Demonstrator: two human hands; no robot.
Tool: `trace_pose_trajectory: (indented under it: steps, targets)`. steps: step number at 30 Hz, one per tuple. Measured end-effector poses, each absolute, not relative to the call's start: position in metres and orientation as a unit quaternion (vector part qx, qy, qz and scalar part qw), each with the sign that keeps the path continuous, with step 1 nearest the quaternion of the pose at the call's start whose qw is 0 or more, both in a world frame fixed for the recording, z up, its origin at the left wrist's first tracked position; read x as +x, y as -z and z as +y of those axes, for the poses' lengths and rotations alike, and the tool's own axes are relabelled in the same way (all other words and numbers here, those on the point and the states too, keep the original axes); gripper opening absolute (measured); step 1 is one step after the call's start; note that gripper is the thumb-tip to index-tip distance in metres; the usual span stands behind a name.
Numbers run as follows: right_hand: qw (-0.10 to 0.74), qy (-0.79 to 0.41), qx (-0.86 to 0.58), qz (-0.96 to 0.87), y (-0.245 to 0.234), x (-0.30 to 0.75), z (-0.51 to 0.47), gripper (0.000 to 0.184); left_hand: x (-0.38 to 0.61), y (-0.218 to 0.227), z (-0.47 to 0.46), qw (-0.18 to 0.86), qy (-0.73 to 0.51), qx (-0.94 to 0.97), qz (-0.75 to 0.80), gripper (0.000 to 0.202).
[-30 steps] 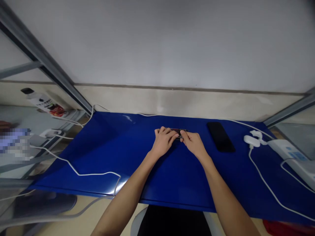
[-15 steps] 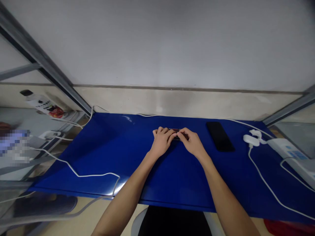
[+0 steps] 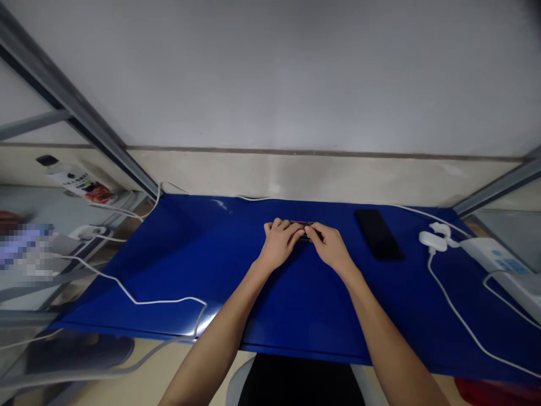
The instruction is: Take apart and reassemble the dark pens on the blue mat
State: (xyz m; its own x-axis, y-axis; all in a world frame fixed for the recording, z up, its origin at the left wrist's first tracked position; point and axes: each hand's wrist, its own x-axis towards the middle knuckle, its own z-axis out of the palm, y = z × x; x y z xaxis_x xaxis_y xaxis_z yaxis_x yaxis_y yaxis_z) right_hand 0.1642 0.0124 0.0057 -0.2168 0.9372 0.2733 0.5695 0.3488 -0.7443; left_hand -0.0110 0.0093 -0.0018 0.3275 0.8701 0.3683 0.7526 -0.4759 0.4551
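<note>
Both hands meet over a small dark, flat object [image 3: 303, 238] with a reddish strip along its far edge, at the middle of the blue table [image 3: 190, 254]. My left hand [image 3: 278, 242] is closed on its left side, with thumb and index fingertip near the object's centre. From the right, my right hand [image 3: 330, 243] grips the other side, thumb and index finger bent toward the left fingertips. The fingers cover most of the object, so its kind cannot be made out.
A black phone [image 3: 379, 234] lies right of my hands. Farther right are a white charger [image 3: 432, 241] with its cable and a white power strip [image 3: 499, 262]. Another white cable [image 3: 163, 301] crosses the table's left side. A bottle [image 3: 80, 180] stands beyond the left frame post.
My hands stay around the dark object, with only a slight shift of the fingers. The whole view has moved very slightly.
</note>
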Motion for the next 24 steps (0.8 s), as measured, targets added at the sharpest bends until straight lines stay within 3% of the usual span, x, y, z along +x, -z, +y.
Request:
trace_pose_trajectory:
  steps: [11,15,19,24]
  targets:
    - [0.401,-0.294,-0.535,-0.683,-0.007,0.162,0.011,0.046,-0.01,-0.002,0.007,0.07,-0.266,0.827,0.49,0.035]
    - [0.451,-0.378,-0.497,-0.638,-0.005,0.16,0.011,0.047,-0.012,-0.001,0.009,0.082,-0.317,0.795,0.51,0.034]
    - [0.478,-0.411,-0.469,-0.619,-0.003,0.156,0.011,0.04,-0.013,-0.004,0.011,0.158,-0.44,0.714,0.521,0.034]
    - [0.431,-0.426,-0.458,-0.651,-0.002,0.152,0.011,0.034,-0.007,-0.008,0.013,0.357,-0.587,0.608,0.398,0.02]
